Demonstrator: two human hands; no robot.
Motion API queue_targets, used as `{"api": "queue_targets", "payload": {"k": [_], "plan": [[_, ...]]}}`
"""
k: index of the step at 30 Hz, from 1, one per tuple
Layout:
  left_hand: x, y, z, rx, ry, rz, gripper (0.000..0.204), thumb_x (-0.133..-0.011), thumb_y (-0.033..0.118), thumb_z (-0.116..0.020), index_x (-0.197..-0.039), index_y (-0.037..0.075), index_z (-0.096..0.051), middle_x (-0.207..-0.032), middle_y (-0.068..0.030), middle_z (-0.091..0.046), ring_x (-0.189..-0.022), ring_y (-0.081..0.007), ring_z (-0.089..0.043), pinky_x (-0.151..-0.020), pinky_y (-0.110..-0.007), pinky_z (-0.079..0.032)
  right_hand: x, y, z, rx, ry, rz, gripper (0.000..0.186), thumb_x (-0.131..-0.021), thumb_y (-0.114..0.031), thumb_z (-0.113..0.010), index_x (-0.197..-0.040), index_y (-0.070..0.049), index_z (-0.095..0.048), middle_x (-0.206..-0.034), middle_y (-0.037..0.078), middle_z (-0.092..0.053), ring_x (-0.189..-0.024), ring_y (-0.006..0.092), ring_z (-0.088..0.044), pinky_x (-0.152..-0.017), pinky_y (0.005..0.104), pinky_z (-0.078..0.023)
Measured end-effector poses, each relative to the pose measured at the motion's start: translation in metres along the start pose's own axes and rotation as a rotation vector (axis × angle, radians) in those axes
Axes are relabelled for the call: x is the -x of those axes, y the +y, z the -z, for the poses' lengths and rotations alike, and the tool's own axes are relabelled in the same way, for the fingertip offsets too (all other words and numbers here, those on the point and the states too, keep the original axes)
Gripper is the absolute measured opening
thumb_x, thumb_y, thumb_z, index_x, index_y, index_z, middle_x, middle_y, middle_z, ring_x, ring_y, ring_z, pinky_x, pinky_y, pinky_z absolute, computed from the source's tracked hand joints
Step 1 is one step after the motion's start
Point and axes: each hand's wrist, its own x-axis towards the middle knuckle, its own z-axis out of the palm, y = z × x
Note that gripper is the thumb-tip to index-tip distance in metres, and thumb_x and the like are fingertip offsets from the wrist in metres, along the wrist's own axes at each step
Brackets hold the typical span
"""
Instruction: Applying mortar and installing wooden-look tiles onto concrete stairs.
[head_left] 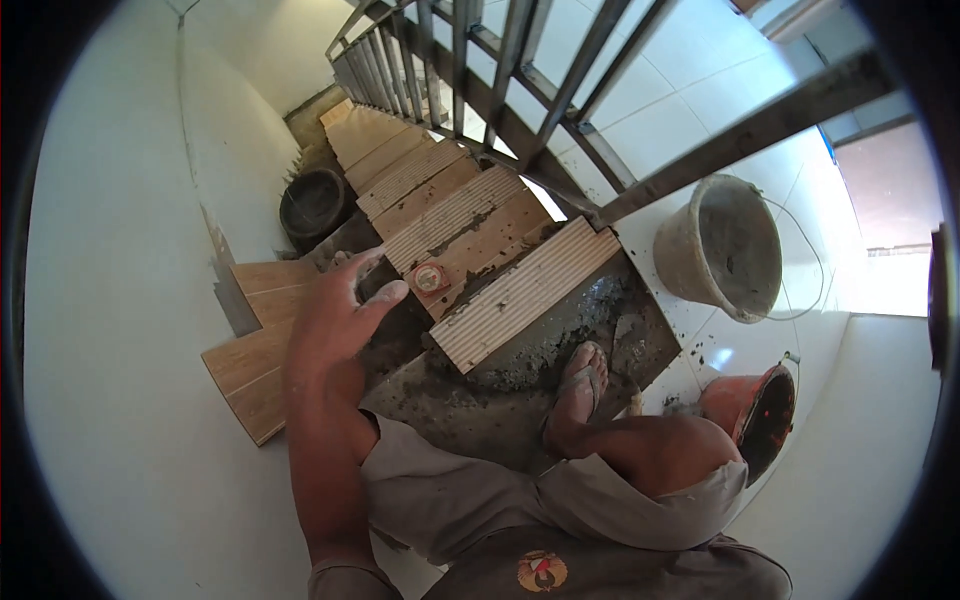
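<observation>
My left hand [340, 305] is over the left side of the stairs, back up. Its thumb stands apart from the fingers, which reach forward, and I see nothing held in it. Just to its right, a small round tape measure [430, 279], red and pale, lies on a mortar-spotted wood-look step. Nearer to me, a beige ridged tread tile [525, 294] lies across the edge of the top step, with dark wet mortar [540, 345] behind it. My right hand is out of view.
Wood-look tiles [262, 378] cover the wall's base at left. A black bucket [316, 205] stands by the wall lower down. A metal railing [540, 150] borders the stairs. At right are a grey bucket [690, 245] and a tipped orange bucket [728, 402]. My sandalled foot [578, 390] is on the landing.
</observation>
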Motion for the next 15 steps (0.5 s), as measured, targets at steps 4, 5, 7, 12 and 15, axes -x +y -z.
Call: {"api": "queue_targets", "payload": {"k": [4, 5, 7, 12, 15], "plan": [[-0.008, -0.062, -0.012, 0.092, -0.028, 0.104, 0.072, -0.093, 0.042, -0.074, -0.146, -0.001, -0.052, -0.145, -0.0261, -0.058, -0.133, -0.0361, -0.059, -0.113, -0.043, -0.043, -0.026, 0.045, 0.055, 0.071, -0.046, 0.064, 0.029, -0.098, -0.028, -0.068, -0.087, -0.003, -0.061, -0.070, 0.014, -0.062, -0.064, 0.0256, -0.059, -0.062, 0.0419, -0.046], [-0.013, -0.060, -0.013, -0.070, -0.033, 0.048, 0.073, -0.092, 0.042, -0.074, -0.146, -0.001, -0.053, -0.143, -0.0277, -0.058, -0.134, -0.0381, -0.057, -0.113, -0.044, -0.043, -0.033, 0.040, 0.065, 0.107, -0.048, 0.076, 0.028, -0.098, -0.028, -0.068, -0.087, -0.003, -0.061, -0.071, 0.014, -0.062, -0.065, 0.0257, -0.060, -0.062, 0.0419, -0.046], [-0.014, -0.063, -0.011, -0.228, -0.037, 0.055, 0.073, -0.091, 0.042, -0.074, -0.146, -0.001, -0.053, -0.141, -0.0292, -0.059, -0.136, -0.0402, -0.055, -0.114, -0.045, -0.042, -0.045, 0.029, 0.070, 0.160, -0.105, 0.110, 0.028, -0.098, -0.028, -0.068, -0.087, -0.003, -0.061, -0.071, 0.014, -0.063, -0.065, 0.0259, -0.060, -0.062, 0.0418, -0.047], [-0.034, -0.032, -0.006, -0.034, -0.107, 0.103, 0.072, -0.090, 0.043, -0.075, -0.144, -0.001, -0.054, -0.137, -0.0295, -0.061, -0.139, -0.0444, -0.048, -0.117, -0.048, -0.037, -0.071, -0.004, 0.070, 0.215, -0.147, 0.157, 0.027, -0.098, -0.028, -0.068, -0.088, -0.004, -0.062, -0.072, 0.014, -0.064, -0.067, 0.0264, -0.062, -0.063, 0.0416, -0.048], [-0.037, -0.030, -0.009, -0.117, -0.138, 0.051, 0.072, -0.090, 0.044, -0.074, -0.143, -0.001, -0.055, -0.136, -0.0276, -0.063, -0.136, -0.0443, -0.052, -0.119, -0.049, -0.036, -0.086, -0.032, 0.054, 0.260, -0.153, 0.175, 0.025, -0.097, -0.028, -0.069, -0.091, -0.005, -0.063, -0.075, 0.014, -0.065, -0.070, 0.0283, -0.065, -0.066, 0.0424, -0.050]]}}
